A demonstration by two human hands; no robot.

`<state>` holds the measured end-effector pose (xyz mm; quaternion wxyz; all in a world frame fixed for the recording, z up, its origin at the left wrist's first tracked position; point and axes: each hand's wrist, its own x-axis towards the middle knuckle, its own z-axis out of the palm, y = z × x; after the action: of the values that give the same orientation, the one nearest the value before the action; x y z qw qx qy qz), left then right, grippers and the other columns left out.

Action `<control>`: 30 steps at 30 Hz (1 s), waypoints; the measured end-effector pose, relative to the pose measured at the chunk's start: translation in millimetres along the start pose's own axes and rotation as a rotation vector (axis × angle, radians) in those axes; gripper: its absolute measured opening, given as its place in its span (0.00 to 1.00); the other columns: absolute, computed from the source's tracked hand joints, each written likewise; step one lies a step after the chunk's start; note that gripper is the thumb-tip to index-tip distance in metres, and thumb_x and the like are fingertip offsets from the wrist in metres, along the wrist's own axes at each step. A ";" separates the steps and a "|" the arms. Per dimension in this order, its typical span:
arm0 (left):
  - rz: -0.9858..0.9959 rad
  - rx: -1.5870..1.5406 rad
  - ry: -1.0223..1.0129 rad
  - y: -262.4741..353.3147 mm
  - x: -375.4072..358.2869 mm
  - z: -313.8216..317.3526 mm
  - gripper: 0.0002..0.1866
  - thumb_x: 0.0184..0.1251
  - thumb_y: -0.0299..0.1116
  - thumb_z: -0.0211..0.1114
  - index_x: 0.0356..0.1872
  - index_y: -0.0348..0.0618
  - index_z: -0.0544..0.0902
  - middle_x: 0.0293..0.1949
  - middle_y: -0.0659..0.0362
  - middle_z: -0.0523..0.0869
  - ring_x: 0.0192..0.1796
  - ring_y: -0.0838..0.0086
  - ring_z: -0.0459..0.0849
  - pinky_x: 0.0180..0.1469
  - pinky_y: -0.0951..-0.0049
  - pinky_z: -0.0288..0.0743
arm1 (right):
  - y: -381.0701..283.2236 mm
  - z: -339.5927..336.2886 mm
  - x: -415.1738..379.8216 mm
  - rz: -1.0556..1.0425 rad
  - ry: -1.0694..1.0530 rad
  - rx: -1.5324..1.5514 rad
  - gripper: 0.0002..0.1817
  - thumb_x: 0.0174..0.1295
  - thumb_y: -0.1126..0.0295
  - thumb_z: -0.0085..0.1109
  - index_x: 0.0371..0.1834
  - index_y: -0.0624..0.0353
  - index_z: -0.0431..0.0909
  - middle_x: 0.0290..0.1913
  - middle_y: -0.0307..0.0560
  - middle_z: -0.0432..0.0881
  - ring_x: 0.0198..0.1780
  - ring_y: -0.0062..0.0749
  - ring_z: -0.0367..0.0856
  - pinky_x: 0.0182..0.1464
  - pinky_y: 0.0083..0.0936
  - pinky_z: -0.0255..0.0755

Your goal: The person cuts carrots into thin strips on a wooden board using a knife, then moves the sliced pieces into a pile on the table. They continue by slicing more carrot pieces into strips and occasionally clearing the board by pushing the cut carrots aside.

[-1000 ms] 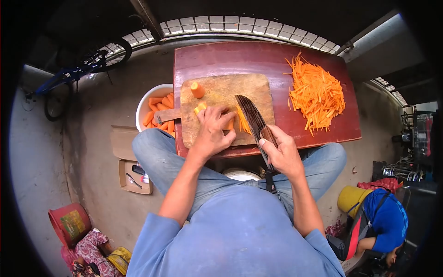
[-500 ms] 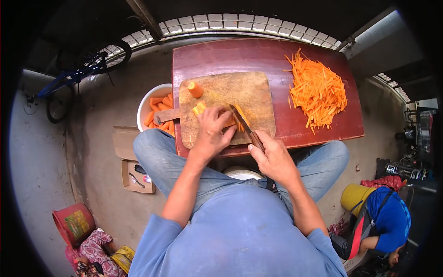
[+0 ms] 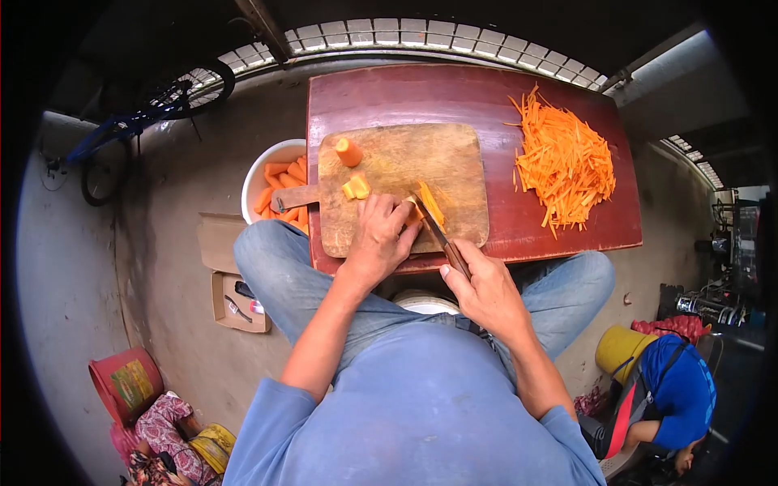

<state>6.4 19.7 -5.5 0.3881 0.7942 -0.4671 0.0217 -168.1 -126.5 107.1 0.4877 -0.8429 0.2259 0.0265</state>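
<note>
My right hand (image 3: 486, 290) is closed round the handle of a knife (image 3: 443, 237), its blade slanting up and left over a wooden cutting board (image 3: 458, 166). My left hand (image 3: 379, 236) lies on the board with bent fingers, pressing down a piece of carrot (image 3: 415, 214) mostly hidden beneath them. Right beside the blade lie thin carrot strips (image 3: 433, 204). A carrot stub (image 3: 348, 152) stands near the board's upper left corner, and small yellow-orange carrot offcuts (image 3: 356, 187) sit just above my left fingers.
A heap of shredded carrot (image 3: 563, 158) covers the right of the red table (image 3: 405, 93). Left of it stands a white tub (image 3: 250, 190) of peeled carrots. An open cardboard box (image 3: 229, 317) is on the floor. Two people sit nearby, one in a blue shirt (image 3: 685, 389) beside a yellow bucket (image 3: 620, 352).
My left hand has shifted slightly right and down, its fingers closer to the blade. The knife has moved a little downward, and more cut strips show to its right.
</note>
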 end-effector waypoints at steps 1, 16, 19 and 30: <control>0.004 -0.010 -0.013 0.7 -0.5 -2.0 0.16 0.63 0.29 0.82 0.51 0.40 0.90 0.47 0.52 0.85 0.54 0.53 0.83 0.59 0.52 0.74 | 1.1 0.4 0.2 0.002 -0.007 -0.003 0.17 0.80 0.64 0.65 0.64 0.64 0.80 0.42 0.75 0.88 0.49 0.80 0.87 0.49 0.63 0.79; 0.057 -0.033 -0.007 -6.8 -3.8 0.4 0.13 0.64 0.29 0.81 0.49 0.42 0.93 0.48 0.54 0.86 0.53 0.55 0.83 0.57 0.53 0.71 | 6.2 17.0 25.9 -0.106 0.020 -0.143 0.14 0.81 0.66 0.63 0.61 0.62 0.76 0.40 0.74 0.88 0.46 0.78 0.88 0.48 0.65 0.79; 0.061 -0.057 0.024 -11.0 -1.6 3.0 0.14 0.63 0.29 0.80 0.50 0.43 0.93 0.48 0.55 0.86 0.54 0.55 0.83 0.58 0.53 0.71 | 1.5 12.1 25.3 -0.103 0.015 -0.143 0.14 0.80 0.68 0.64 0.63 0.62 0.77 0.41 0.73 0.88 0.47 0.78 0.88 0.47 0.63 0.79; 0.047 -0.042 -0.003 -7.8 -0.7 -0.8 0.12 0.64 0.29 0.80 0.47 0.42 0.93 0.48 0.56 0.86 0.54 0.56 0.83 0.57 0.54 0.69 | 4.9 15.8 26.8 -0.086 -0.012 -0.158 0.16 0.80 0.69 0.66 0.64 0.62 0.77 0.44 0.72 0.89 0.48 0.77 0.88 0.46 0.64 0.79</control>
<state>12.1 22.8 -9.9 0.4034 0.7747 -0.4865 0.0198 -143.2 -124.9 87.9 0.4217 -0.8874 0.1839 0.0284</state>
